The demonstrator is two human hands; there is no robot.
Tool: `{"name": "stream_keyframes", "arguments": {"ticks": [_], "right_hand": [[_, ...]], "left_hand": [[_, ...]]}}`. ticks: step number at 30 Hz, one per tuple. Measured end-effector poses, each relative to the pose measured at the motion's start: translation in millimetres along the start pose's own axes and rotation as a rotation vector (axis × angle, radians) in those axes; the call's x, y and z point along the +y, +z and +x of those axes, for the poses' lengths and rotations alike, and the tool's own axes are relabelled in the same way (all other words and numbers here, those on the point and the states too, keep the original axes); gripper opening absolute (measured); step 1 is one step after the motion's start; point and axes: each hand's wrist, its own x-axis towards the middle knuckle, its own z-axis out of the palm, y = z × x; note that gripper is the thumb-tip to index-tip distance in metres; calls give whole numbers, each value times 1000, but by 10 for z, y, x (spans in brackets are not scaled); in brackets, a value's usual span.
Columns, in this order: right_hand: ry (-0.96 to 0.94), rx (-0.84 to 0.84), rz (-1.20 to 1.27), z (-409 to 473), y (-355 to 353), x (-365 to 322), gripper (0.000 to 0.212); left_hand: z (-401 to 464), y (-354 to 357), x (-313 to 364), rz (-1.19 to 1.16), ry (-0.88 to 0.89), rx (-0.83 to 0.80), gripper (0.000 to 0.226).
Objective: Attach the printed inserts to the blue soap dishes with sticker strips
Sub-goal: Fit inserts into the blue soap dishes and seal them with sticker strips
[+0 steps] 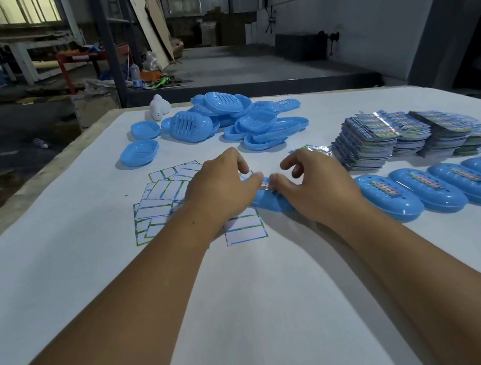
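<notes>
Across the white cloth-covered tabletop, largest to smallest: heap of loose blue oval plastic soap dishes at the far side, stacks of glossy printed inserts at right, row of finished blue dishes in front of those stacks, white sticker strips with green-blue borders fanned left of centre. Centre: left hand and right hand both grip one blue soap dish, fingertips pinching a small printed insert onto its top. Risk, as judged: insert sits crooked or strip wrinkles if either pinch slips, since the dish is curved and smooth.
</notes>
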Motion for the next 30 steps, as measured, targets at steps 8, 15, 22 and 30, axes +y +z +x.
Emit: {"name": "stream_keyframes", "arguments": {"ticks": [8, 15, 22, 30], "right_hand": [[-203, -271, -24, -77, -1, -68, 70], [-85, -253, -303, -165, -222, -79, 58], [119, -259, -418, -237, -437, 35, 54], [195, -223, -366, -207, -595, 142, 41]], "left_hand": [[-17, -44, -82, -35, -28, 127, 19], [-16, -19, -102, -32, -27, 89, 17], [-19, 4, -129, -27, -10, 84, 19], [1, 11, -145, -28, 9, 63, 19]]}}
